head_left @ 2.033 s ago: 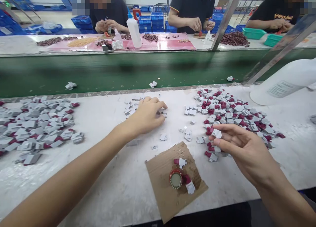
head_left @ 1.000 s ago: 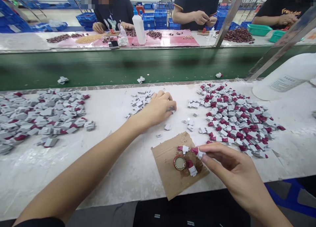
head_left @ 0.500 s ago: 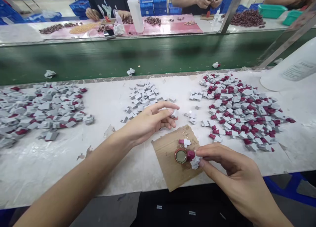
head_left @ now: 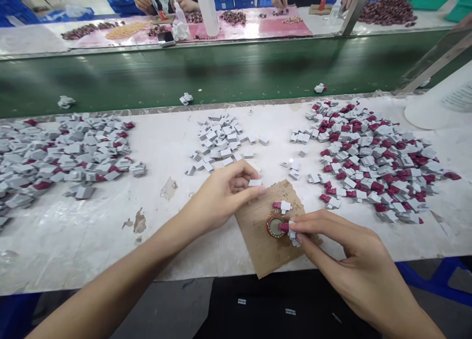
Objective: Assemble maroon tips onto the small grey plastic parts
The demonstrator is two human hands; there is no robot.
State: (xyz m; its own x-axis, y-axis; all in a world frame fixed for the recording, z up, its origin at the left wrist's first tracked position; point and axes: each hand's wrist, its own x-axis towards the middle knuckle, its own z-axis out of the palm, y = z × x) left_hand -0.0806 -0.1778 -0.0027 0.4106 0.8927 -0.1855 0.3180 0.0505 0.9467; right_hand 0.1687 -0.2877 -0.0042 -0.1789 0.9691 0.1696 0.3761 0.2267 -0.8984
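Note:
My left hand point(head_left: 236, 191) pinches a small grey plastic block point(head_left: 255, 183) between thumb and fingers, just left of the cardboard piece point(head_left: 258, 250). Between the thumb and fingertips of my right hand point(head_left: 339, 250) is a grey and maroon plastic part point(head_left: 294, 235). Its maroon end reaches over a bottle cap point(head_left: 273, 227) that lies open side up on the cardboard; I cannot tell if it touches what is inside. Another grey and maroon part point(head_left: 282, 206) lies on the cardboard behind the cap. A small pile of grey blocks point(head_left: 221, 140) sits beyond my left hand.
Grey and maroon parts form a large pile at right point(head_left: 368, 157) and another at left point(head_left: 73, 152). A white bottle point(head_left: 442, 103) stands at the right edge. Beyond the table runs a green conveyor belt point(head_left: 147, 76) with a few parts; co-workers' hands work across it.
My left hand has closed on a grey block and drawn nearer to the cardboard. The part in my right hand has moved left, its maroon end now over the cap. The view has shifted slightly.

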